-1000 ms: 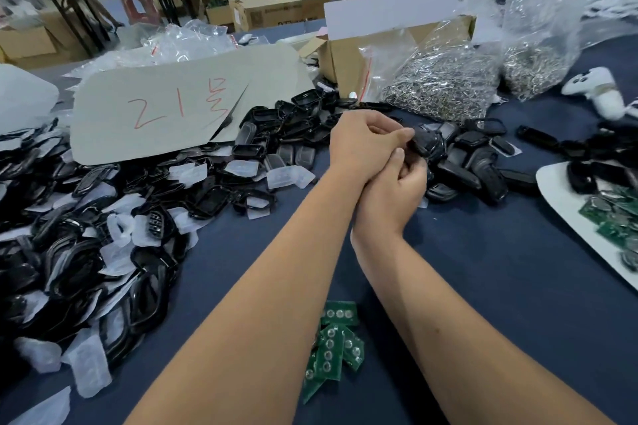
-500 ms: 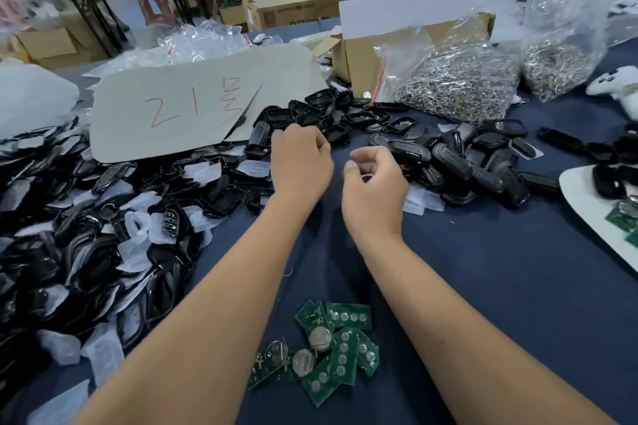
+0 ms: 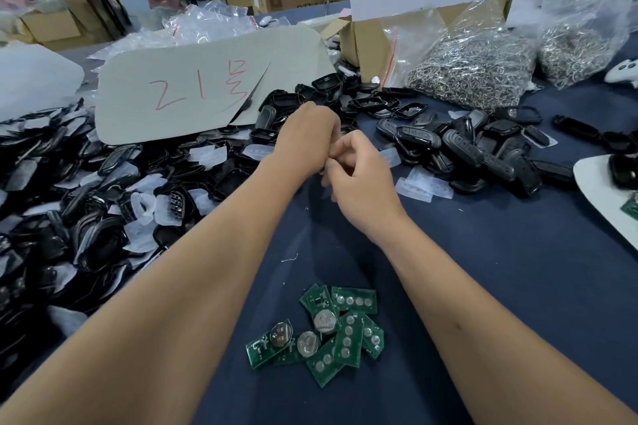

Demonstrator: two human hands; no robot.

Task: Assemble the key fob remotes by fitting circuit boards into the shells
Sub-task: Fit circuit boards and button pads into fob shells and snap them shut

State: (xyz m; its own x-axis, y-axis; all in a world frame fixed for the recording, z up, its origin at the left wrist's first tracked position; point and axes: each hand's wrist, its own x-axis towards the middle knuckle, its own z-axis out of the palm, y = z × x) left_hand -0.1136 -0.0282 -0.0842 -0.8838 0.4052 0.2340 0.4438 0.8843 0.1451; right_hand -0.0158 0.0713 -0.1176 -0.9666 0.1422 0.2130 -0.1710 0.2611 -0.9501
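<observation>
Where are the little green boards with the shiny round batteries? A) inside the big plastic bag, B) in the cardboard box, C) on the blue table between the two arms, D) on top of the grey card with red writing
C: the green circuit boards lie in a small heap on the blue table, near the camera, between the person's two forearms.

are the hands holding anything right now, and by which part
It cannot be told. The left hand and right hand meet with curled fingers above the dark blue table cloth, but any grip between them is hidden from the head camera.
</observation>
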